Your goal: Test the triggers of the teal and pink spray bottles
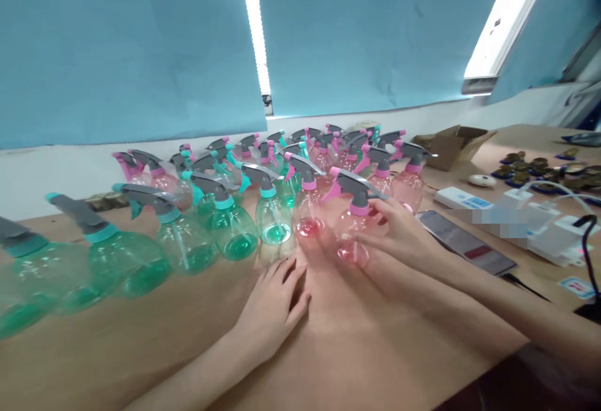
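The near pink spray bottle [355, 226] is grasped by the right hand [402, 235], the left hand [273, 307] is laid flat and empty on the table [141, 348], and steady upright handling seems called for.

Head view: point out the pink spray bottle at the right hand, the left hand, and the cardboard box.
pink spray bottle [359, 187], head view, on its grey spray head.
left hand [275, 307], head view, back of the hand.
cardboard box [447, 148], head view, its front wall.

Right hand [399, 230] wraps the pink bottle [353, 253] dead centre, left hand [275, 307] lies flat on the table [141, 348] at 6 o'clock. Green bottles [188, 242] crowd 9 o'clock, probably a phone [464, 243] at 3, cardboard box [451, 141] up toward 2.
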Tool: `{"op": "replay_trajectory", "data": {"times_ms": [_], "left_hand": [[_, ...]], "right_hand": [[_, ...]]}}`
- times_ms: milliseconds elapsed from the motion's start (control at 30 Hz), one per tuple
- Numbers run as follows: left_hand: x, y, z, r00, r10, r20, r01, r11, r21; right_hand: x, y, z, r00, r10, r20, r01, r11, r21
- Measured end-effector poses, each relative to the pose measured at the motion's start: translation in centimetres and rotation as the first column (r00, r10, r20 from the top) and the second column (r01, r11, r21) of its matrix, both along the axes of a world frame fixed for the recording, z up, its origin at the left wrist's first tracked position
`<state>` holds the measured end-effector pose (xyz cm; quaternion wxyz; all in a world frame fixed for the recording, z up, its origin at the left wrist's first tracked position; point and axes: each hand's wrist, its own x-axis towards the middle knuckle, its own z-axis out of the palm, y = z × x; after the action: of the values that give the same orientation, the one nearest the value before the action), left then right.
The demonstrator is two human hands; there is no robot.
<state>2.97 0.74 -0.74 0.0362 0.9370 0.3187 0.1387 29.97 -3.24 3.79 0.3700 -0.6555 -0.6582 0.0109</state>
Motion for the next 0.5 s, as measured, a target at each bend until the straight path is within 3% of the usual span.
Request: {"op": "replay_trajectory", "data": {"times_ms": [167,500], "left_hand": [[1.1,0.1,0.2,0.997,-0.063,0.038,0.063,0.998,0.000],[7.2,1.1,-0.3,0.985,-0.170,0.041,0.171,0.985,-0.032]], "right_hand": [[2.7,3.0,-0.6,0.997,-0.037,0.074,0.032,0.998,0.062],[2.1,6.6,1.2,0.989,-0.107,0.102,0.107,0.994,0.010]]}}
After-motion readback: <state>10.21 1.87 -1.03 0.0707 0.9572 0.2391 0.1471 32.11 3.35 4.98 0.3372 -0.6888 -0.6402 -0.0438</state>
